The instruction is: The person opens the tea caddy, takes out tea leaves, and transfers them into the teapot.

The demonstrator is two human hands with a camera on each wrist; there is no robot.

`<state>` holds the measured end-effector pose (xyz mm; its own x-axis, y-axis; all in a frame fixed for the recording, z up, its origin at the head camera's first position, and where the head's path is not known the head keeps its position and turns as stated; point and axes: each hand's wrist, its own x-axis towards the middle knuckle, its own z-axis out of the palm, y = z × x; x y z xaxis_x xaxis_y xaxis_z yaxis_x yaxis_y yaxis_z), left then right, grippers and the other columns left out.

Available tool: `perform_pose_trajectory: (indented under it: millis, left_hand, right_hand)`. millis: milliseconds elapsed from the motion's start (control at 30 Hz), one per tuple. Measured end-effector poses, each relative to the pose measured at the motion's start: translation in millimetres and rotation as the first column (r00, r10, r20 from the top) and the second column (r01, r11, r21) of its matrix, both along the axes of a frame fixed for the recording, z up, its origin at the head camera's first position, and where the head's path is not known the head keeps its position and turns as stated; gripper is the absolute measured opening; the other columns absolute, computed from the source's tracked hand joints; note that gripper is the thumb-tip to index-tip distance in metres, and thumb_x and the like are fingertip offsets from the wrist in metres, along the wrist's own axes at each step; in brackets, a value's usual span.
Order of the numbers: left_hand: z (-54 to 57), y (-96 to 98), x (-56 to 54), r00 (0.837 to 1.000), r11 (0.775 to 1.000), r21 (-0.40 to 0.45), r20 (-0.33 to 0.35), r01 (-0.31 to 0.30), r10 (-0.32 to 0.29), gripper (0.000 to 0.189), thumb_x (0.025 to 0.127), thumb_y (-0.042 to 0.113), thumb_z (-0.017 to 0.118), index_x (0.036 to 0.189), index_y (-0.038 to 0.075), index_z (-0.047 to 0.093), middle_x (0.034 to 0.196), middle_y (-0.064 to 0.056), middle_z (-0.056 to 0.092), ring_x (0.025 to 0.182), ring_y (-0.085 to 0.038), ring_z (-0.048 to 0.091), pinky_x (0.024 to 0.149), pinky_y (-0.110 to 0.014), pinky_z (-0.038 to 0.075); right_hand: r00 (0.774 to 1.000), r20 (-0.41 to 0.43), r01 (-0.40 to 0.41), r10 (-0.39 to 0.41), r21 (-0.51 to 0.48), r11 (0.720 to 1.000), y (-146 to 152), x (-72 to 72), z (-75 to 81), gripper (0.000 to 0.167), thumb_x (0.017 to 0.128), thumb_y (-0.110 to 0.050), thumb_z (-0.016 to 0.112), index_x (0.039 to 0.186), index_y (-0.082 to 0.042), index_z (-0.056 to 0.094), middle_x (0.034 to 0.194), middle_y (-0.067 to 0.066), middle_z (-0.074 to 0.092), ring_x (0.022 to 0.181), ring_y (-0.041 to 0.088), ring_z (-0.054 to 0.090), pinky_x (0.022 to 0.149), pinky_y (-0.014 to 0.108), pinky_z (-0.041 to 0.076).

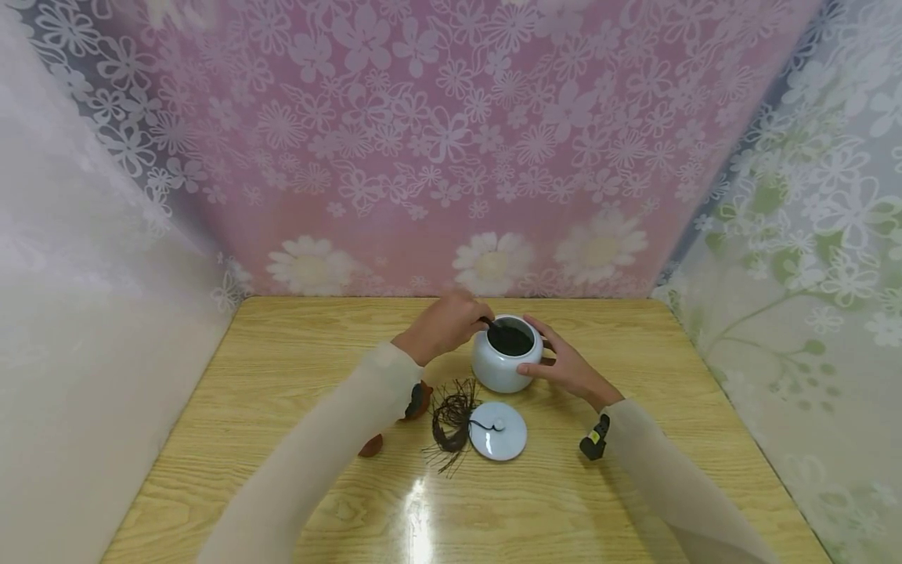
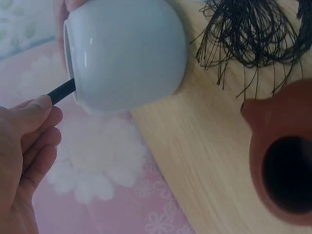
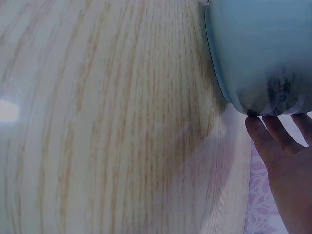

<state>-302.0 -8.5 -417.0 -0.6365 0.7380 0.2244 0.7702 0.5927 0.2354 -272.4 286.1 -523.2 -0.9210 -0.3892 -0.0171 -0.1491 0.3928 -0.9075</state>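
Note:
A white ceramic jar [image 1: 502, 372] stands uncovered on the table, dark loose contents [image 1: 512, 341] inside, perhaps tea leaves. My left hand [image 1: 449, 319] pinches the dark handle [image 2: 62, 91] of a utensil that slants over the rim; its far end cannot be told apart from the contents. Round the jar's right side, my right hand [image 1: 567, 368] holds it, thumb in front and fingers behind. In front of the jar lies its round white lid [image 1: 503, 442], a dark cord at its knob. Beside the lid spreads a dark, stringy tassel [image 1: 451, 423].
A reddish-brown clay teapot [image 2: 263, 131], its top opening dark, stands left of the tassel, partly behind my left sleeve in the head view. Near it is a small brown clay piece [image 1: 371, 446]. Patterned cloth [image 1: 451, 157] borders the wooden table [image 1: 550, 501] at the back and sides.

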Motion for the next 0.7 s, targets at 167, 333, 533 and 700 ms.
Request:
perform_pose_trajectory:
  millis: [167,333,533,700]
  left_hand:
    - [-12.9,8.1,0.9,0.999,1.000,0.018,0.039,0.014,-0.014,0.025,0.107,0.016,0.073,0.129,0.008,0.080,0.121,-0.007,0.081,0.108,-0.021,0.076,0.096,-0.035,0.062]
    - [-20.1,11.6,3.2,0.995,0.996,0.083,0.102,-0.013,0.005,0.027,0.108,0.019,0.071,0.130,0.007,0.079,0.122,-0.008,0.081,0.110,-0.022,0.075,0.098,-0.037,0.061]
    - [-28.8,13.3,6.8,0.975,0.979,0.181,0.215,-0.092,0.052,0.027,0.109,0.022,0.070,0.129,0.008,0.080,0.122,-0.006,0.082,0.104,-0.016,0.076,0.088,-0.029,0.061]
    - [-33.6,11.3,11.2,0.948,0.950,0.261,0.305,-0.171,0.087,0.027,0.109,0.025,0.070,0.129,0.009,0.080,0.118,-0.005,0.081,0.100,-0.015,0.075,0.083,-0.029,0.061]
  right_hand:
    - [1.000,-0.002,-0.003,0.003,0.003,1.000,0.2,0.4,-0.3,0.096,0.102,-0.028,0.082,0.174,-0.042,0.020,0.181,0.009,0.023,0.161,0.044,0.033,0.121,0.063,0.045]
    - [1.000,0.003,-0.004,0.004,0.006,1.000,1.0,0.0,-0.2,0.097,0.102,-0.028,0.082,0.175,-0.040,0.019,0.181,0.010,0.021,0.161,0.045,0.033,0.121,0.063,0.045]
    - [1.000,0.006,0.007,-0.007,0.017,1.000,0.6,0.5,0.5,0.095,0.102,-0.029,0.081,0.174,-0.043,0.020,0.182,0.009,0.018,0.162,0.045,0.030,0.123,0.064,0.042]
    - [1.000,0.001,0.003,-0.003,0.016,1.000,0.0,0.8,-0.5,0.096,0.102,-0.029,0.081,0.175,-0.040,0.019,0.182,0.011,0.018,0.162,0.046,0.031,0.123,0.064,0.042]
